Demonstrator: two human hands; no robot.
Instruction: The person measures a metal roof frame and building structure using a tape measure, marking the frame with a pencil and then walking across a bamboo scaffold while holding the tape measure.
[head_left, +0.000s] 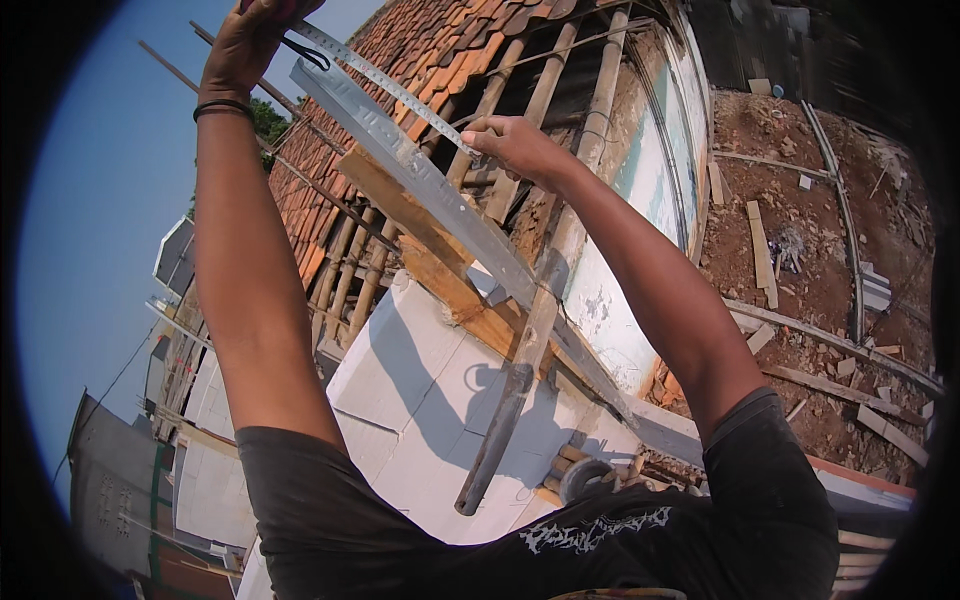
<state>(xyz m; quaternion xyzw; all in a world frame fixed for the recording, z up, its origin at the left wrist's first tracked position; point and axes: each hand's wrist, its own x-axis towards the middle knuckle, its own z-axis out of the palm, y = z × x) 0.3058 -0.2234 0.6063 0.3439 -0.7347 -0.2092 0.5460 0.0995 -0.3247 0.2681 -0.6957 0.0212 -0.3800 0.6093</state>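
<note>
My raised left hand [240, 48] is closed round a tape measure whose case shows only in part at the upper edge; its black wrist loop [308, 54] dangles beside the hand. The pulled-out tape blade [385, 82] runs down to the right to my right hand [515, 148], which pinches its other end. Just below the blade, and roughly along it, slants a long silver metal channel [400, 155]. Wooden boards [455, 285] lie under the channel. A round pole [520, 375] crosses beneath its lower part.
A roof of orange clay tiles [410, 50] on bamboo rafters [550, 85] rises ahead. Below me stands a white block wall [400, 370] with my shadow on it. To the right, planks [760, 250] and rubble lie on brown soil [740, 125], past a peeling painted wall [660, 170].
</note>
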